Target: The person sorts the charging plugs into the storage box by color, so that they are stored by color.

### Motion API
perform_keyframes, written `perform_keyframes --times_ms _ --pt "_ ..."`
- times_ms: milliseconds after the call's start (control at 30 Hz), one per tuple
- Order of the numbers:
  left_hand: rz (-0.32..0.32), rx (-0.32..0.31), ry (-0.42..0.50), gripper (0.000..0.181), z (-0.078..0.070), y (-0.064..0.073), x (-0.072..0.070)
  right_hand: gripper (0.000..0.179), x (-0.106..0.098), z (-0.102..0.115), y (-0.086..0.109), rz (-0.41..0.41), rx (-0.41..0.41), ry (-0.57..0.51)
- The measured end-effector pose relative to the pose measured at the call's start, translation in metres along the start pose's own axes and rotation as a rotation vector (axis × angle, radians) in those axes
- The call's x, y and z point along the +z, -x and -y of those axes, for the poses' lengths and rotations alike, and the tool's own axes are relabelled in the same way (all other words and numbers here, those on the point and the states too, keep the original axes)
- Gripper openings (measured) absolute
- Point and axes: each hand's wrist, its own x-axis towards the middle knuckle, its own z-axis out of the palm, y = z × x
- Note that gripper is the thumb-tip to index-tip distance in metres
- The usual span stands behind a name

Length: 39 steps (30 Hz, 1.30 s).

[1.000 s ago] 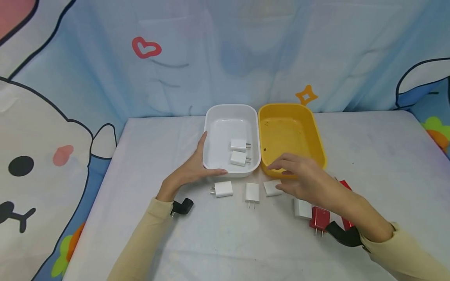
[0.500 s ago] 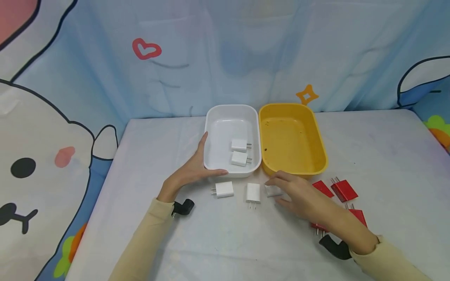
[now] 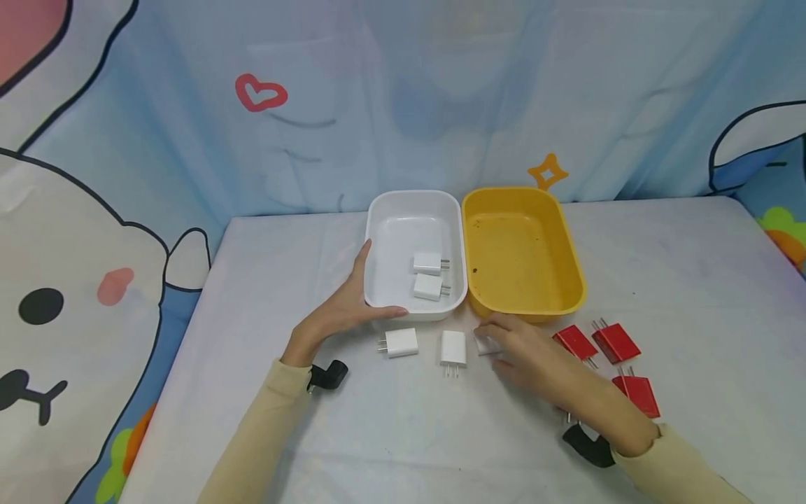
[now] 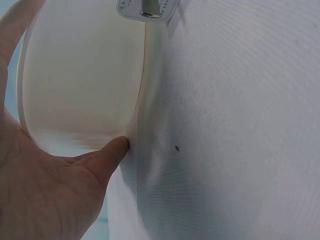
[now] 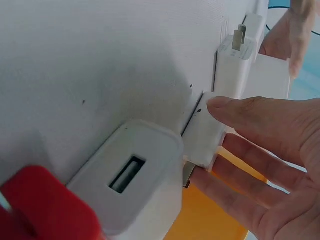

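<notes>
My left hand (image 3: 343, 301) rests against the front left corner of a white plastic bin (image 3: 412, 227), thumb along the front wall and straight fingers along the side. Two white USB charger plugs (image 3: 427, 286) lie inside that bin. On the table before it are another white charger (image 3: 401, 342), prongs to the left, and one (image 3: 453, 348) with prongs toward me. My right hand (image 3: 529, 353) pinches a white USB charger (image 5: 202, 132) between thumb and fingers, close to the table; the hand partly covers it in the head view. Another white charger (image 5: 135, 175) shows in the right wrist view.
A yellow bin (image 3: 519, 245) stands beside the white one, with small dark specks in it. Several red chargers (image 3: 616, 342) lie right of my right hand, one mostly hidden under the wrist. A printed blue curtain (image 3: 409, 105) hangs behind the table.
My right hand has come down and toward me from over the yellow bin's front edge, and its fingers have closed on the white charger. The left hand has stayed at the white bin.
</notes>
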Motion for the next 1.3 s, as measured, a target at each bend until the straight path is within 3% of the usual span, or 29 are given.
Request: perform_keyframes --times_ms 567,867,1133,1300 --pt "0.004 -0.037 -0.011 0.136 -0.0001 -0.0006 -0.0005 0.055 0.0079 0.0005 -0.002 0.047 0.081 0.01" --pt "-0.002 -0.008 -0.006 0.137 -0.0019 -0.0021 -0.0011 0.053 0.0053 0.0027 -0.0008 0.018 0.053 0.117" --pt "-0.01 -0.007 -0.022 0.137 -0.001 -0.0021 -0.0019 0.053 0.0047 0.0 -0.0001 0.07 0.097 -0.027" --pt "-0.006 0.001 -0.007 0.137 -0.0008 -0.0007 -0.0007 0.051 0.0042 -0.0008 -0.0003 0.081 0.1 -0.06"
